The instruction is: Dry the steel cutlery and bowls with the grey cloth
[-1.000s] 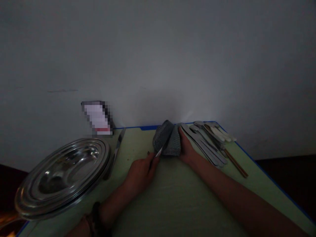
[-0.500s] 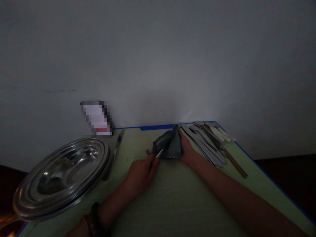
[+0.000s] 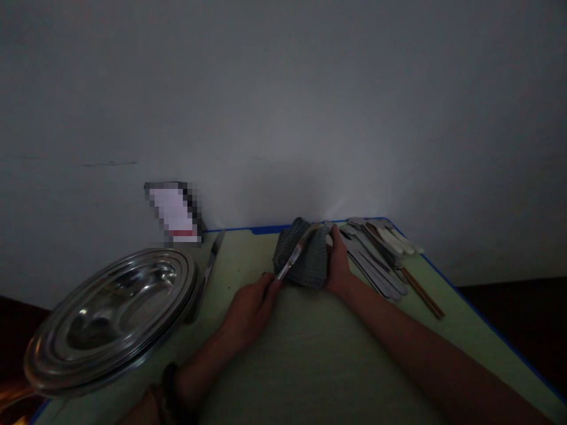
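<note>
My left hand [image 3: 254, 304] is closed round the handle end of a metal table knife [image 3: 293, 260], which points up and away to the right. Behind the knife is a dark grey woven cloth [image 3: 310, 265], spread open, with the blade lying across its face. My right hand [image 3: 339, 260] grips the cloth along its right edge, thumb side up; some of its fingers are hidden behind the fabric. Both hands are above the middle of the pale green table [image 3: 305, 348]. Just right of my right hand lie several metal knives and spoons [image 3: 376, 274].
A stack of oval metal dishes [image 3: 119, 313] stands at the left, with another table knife [image 3: 208, 271] beside it. A phone with a blurred screen [image 3: 172, 209] leans on the wall. Brown chopsticks [image 3: 423, 292] and white-handled cutlery [image 3: 394, 241] lie at the right near the blue table edge.
The cloth, folded round the blade before, is now opened out, so the blade shows across it. My right hand has shifted slightly right; my left hand has barely moved.
</note>
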`<state>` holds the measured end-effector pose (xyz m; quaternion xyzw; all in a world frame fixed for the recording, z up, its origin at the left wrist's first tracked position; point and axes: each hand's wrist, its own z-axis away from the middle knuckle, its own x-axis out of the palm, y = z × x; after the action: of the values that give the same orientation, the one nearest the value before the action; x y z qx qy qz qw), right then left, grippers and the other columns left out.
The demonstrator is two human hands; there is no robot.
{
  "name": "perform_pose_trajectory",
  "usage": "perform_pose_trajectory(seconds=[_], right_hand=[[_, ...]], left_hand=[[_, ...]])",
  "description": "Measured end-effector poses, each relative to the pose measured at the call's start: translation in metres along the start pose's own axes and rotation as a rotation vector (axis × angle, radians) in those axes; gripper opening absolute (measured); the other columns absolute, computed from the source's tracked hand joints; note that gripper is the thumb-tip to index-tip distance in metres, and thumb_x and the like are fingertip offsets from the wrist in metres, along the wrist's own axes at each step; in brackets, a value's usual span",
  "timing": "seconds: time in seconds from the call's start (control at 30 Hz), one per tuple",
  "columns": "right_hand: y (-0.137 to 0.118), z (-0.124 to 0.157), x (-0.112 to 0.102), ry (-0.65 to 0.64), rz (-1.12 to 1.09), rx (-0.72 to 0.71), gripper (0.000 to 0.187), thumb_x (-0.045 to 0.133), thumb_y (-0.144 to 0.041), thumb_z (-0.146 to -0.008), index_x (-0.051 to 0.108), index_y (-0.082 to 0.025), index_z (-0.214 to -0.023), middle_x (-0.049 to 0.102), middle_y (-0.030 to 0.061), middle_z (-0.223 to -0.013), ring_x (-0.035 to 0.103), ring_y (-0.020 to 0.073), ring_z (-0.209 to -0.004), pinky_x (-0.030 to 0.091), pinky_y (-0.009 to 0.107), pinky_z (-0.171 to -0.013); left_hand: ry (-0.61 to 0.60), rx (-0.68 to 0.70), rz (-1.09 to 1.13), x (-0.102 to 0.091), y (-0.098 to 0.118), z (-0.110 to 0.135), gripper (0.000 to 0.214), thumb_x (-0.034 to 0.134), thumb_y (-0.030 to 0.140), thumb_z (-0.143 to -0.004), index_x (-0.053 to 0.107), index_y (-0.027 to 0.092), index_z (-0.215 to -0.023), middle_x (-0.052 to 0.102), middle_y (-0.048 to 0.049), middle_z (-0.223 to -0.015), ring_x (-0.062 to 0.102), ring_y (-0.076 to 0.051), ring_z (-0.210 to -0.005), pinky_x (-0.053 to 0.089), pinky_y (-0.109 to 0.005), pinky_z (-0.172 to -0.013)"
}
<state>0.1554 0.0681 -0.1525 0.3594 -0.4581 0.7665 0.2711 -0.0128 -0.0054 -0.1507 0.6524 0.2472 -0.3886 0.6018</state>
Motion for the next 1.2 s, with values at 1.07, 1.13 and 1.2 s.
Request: perform_pose_trajectory(seconds=[1.07, 1.13, 1.2], right_hand=[[-0.003, 0.0, -0.003, -0.05, 0.07, -0.019, 0.028, 0.046, -0.043, -0.078, 0.062, -0.021, -0.072, 0.07, 0.0047, -0.074, 0.063, 0.0236, -0.091, 0.049, 0.04, -0.081], [0.001, 0.0, -0.001, -0.049, 0.084, 0.003, 0.021, 0.05, -0.037, -0.077, 0.062, -0.021, -0.069, 0.07, 0.0038, -0.072, 0.063, 0.0227, -0.09, 0.049, 0.038, -0.08], [0.005, -0.001, -0.001, -0.088, 0.123, 0.007, 0.015, 0.055, -0.032, -0.075, 0.062, -0.02, -0.068, 0.069, 0.0027, -0.071, 0.063, 0.0219, -0.089, 0.049, 0.036, -0.08]], left_hand=[[0.089, -0.01, 0.085, -0.002, 0.005, 0.001, 0.035, 0.03, 0.036, -0.09, 0.059, 0.017, -0.085, 0.061, -0.0026, -0.068, 0.059, -0.017, -0.064, 0.037, -0.025, -0.057], [0.084, 0.001, 0.083, -0.002, 0.005, 0.001, 0.036, 0.03, 0.036, -0.091, 0.06, 0.018, -0.084, 0.063, -0.0029, -0.07, 0.06, -0.017, -0.067, 0.038, -0.025, -0.059], [0.077, 0.007, 0.065, -0.002, 0.005, 0.001, 0.036, 0.03, 0.035, -0.091, 0.06, 0.018, -0.083, 0.064, -0.0033, -0.072, 0.061, -0.018, -0.069, 0.039, -0.025, -0.06]])
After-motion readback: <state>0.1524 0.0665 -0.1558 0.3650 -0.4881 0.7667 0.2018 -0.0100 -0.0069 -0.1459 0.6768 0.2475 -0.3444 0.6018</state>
